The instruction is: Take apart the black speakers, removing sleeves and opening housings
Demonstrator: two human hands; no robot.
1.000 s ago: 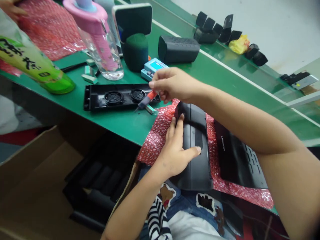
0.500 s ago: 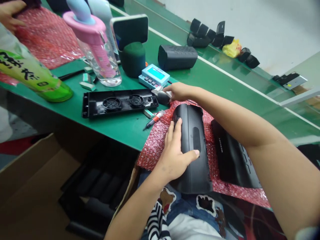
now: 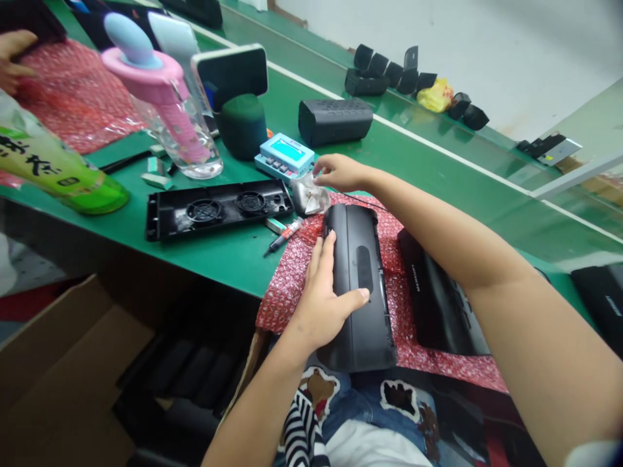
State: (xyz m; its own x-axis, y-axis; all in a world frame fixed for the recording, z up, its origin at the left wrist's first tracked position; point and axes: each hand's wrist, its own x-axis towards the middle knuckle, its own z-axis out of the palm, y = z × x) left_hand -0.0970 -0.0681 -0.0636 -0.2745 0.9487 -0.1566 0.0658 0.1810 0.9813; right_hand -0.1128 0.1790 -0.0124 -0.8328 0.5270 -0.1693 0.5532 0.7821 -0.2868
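Note:
My left hand (image 3: 324,301) lies on a long black speaker casing (image 3: 357,311), fingers stretched along its left side and thumb across its top. The casing rests on red bubble wrap (image 3: 277,295) at the table's front edge. Beyond it, my right hand (image 3: 343,174) hovers with loosely bent fingers, just above a crumpled grey-white wad (image 3: 307,196), possibly touching it. Left of the wad lies a black panel with two round grilles (image 3: 221,211). A syringe (image 3: 283,237) is in front of it. Under my right forearm sits another black casing (image 3: 433,298) with lettering.
A blue device with a screen (image 3: 286,155), a green cylinder (image 3: 243,126), a propped phone (image 3: 233,74), a water cup (image 3: 170,110) and a green bottle (image 3: 63,162) stand behind. A black speaker (image 3: 335,120) is farther back. Someone's hand (image 3: 14,61) shows far left. A cardboard box (image 3: 63,350) is below.
My right hand has let go of the wad, which now lies on the table below its fingers. My left hand keeps its place on the casing. The camera view has shifted slightly.

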